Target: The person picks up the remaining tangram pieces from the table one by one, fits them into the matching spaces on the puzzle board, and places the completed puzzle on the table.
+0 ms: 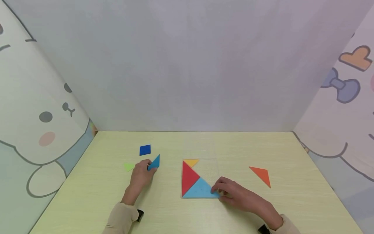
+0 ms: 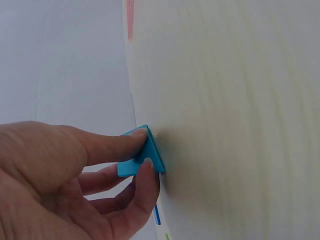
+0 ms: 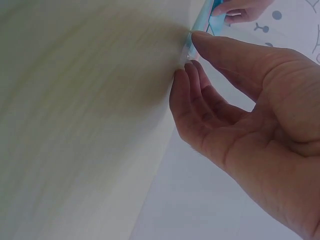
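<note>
My left hand (image 1: 142,175) pinches a light-blue tangram piece (image 1: 155,163) between thumb and fingers, holding it tilted up over the left part of the table. In the left wrist view this blue piece (image 2: 137,162) stands on edge between the fingertips. At the front right corner of a clear square tray (image 1: 211,167), my right hand (image 1: 235,195) grips the edge between thumb and fingers. Inside the tray lie a large red triangle (image 1: 189,179), a large light-blue triangle (image 1: 198,190) and a small yellow triangle (image 1: 191,162). The right fingers cover the blue triangle's right tip.
A dark-blue square (image 1: 145,149) lies beyond my left hand. Partly behind that hand is a light-green piece (image 1: 128,167). An orange triangle (image 1: 263,175) rests on the table (image 1: 292,211) to the right of the tray. Walls (image 1: 193,65) enclose the table's back and sides.
</note>
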A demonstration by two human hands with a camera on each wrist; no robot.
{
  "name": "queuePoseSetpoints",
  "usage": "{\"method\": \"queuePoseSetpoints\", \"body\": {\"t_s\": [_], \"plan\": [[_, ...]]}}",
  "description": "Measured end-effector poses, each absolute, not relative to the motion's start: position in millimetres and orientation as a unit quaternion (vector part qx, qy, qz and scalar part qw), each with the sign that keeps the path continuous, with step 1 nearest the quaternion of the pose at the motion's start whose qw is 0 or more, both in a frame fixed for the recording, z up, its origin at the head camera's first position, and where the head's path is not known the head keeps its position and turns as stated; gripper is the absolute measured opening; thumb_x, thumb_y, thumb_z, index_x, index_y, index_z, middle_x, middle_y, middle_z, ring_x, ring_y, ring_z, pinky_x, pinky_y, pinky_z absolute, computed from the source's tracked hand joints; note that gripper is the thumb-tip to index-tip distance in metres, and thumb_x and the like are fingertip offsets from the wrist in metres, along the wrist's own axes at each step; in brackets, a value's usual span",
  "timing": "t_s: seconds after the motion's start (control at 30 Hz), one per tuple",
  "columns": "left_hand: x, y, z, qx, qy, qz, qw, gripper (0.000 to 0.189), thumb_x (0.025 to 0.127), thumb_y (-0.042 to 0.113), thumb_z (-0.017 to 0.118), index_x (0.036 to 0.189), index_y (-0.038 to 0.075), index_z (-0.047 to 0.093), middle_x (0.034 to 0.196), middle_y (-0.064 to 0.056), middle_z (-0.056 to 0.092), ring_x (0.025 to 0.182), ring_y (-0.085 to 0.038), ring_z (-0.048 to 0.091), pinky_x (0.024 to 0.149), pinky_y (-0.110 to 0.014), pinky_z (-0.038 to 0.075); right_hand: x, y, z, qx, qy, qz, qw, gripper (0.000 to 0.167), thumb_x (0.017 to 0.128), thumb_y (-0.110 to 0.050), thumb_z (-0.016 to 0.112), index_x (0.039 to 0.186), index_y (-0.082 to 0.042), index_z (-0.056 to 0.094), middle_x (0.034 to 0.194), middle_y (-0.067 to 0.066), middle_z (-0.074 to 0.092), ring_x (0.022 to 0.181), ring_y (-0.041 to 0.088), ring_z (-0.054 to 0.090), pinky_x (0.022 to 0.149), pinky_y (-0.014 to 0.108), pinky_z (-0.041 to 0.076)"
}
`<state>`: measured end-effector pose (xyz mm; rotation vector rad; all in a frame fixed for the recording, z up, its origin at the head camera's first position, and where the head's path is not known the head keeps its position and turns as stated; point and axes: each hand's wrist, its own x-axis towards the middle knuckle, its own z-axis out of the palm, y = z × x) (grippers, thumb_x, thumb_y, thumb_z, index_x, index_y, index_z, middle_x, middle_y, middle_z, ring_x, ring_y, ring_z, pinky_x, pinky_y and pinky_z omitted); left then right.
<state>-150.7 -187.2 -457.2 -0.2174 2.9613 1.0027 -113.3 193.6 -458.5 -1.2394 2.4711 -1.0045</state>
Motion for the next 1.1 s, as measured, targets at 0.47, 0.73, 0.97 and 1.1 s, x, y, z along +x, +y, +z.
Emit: {"method": "queuePoseSetpoints", "body": {"t_s": [0.47, 0.73, 0.97, 1.1], "plan": [[-150.3, -188.7, -454.0, -0.065, 0.932, 0.356, 0.009, 0.020, 0.099, 0.008, 0.065, 0.112, -0.007, 0.063, 0.085, -0.012, 0.066, 0.070, -0.021, 0.059, 0.059, -0.034, 0.048, -112.2, 193.0, -455.9, -0.412, 0.834, -0.349, 0.111, 0.027, 0.095, 0.004, 0.068, 0.118, -0.011, 0.066, 0.114, 0.001, 0.058, 0.098, 0.013, 0.060, 0.083, 0.029, 0.056], [-152.5, -187.1, -454.8, -0.070, 0.919, 0.387, 0.012, 0.025, 0.100, 0.009, 0.065, 0.118, -0.007, 0.064, 0.085, -0.011, 0.066, 0.069, -0.019, 0.060, 0.060, -0.032, 0.050, -113.1, 192.3, -455.0, -0.396, 0.840, -0.347, 0.129, 0.026, 0.096, 0.001, 0.068, 0.119, -0.011, 0.066, 0.115, 0.000, 0.058, 0.099, 0.012, 0.059, 0.085, 0.028, 0.056], [-152.1, -180.0, -455.0, -0.068, 0.891, 0.449, 0.004, 0.026, 0.096, 0.008, 0.072, 0.117, -0.006, 0.065, 0.091, -0.013, 0.069, 0.075, -0.019, 0.067, 0.062, -0.032, 0.057, -113.0, 192.4, -454.9, -0.398, 0.837, -0.353, 0.128, 0.026, 0.096, 0.002, 0.068, 0.118, -0.011, 0.066, 0.115, 0.001, 0.058, 0.099, 0.013, 0.059, 0.086, 0.029, 0.056], [-150.3, -174.1, -454.2, -0.059, 0.878, 0.475, -0.011, 0.025, 0.094, 0.007, 0.075, 0.114, -0.005, 0.066, 0.089, -0.012, 0.069, 0.073, -0.019, 0.068, 0.061, -0.031, 0.058, -112.8, 192.6, -455.9, -0.407, 0.834, -0.354, 0.119, 0.026, 0.096, 0.003, 0.068, 0.118, -0.010, 0.066, 0.114, 0.001, 0.058, 0.098, 0.013, 0.060, 0.085, 0.029, 0.057]]}}
